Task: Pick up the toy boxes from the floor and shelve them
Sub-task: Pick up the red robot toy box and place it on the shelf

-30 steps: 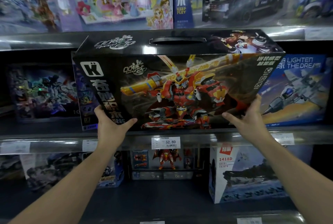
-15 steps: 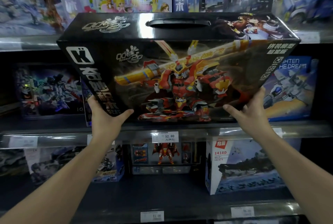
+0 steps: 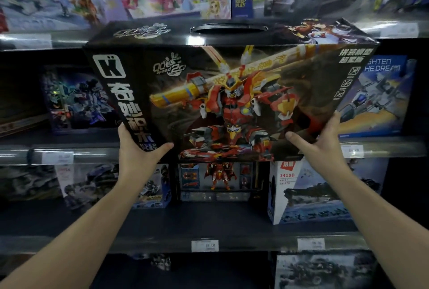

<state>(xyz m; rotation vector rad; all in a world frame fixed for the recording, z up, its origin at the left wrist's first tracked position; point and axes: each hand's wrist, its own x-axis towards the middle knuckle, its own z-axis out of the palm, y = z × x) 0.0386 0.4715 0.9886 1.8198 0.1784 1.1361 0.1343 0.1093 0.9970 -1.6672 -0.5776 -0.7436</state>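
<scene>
While one black box (image 3: 232, 102) filled mid-frame, two hands clamped its lower corners: left hand (image 3: 137, 155) lower left, right hand (image 3: 325, 149) lower right.

Price tag (image 3: 352, 150) near toy box (image 3: 220, 102) illegible

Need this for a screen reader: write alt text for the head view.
The left hand and right hand grip the lower corners of a large black toy box showing a red robot, held up before store shelves. Other toy boxes and price tags line the shelves.
</scene>
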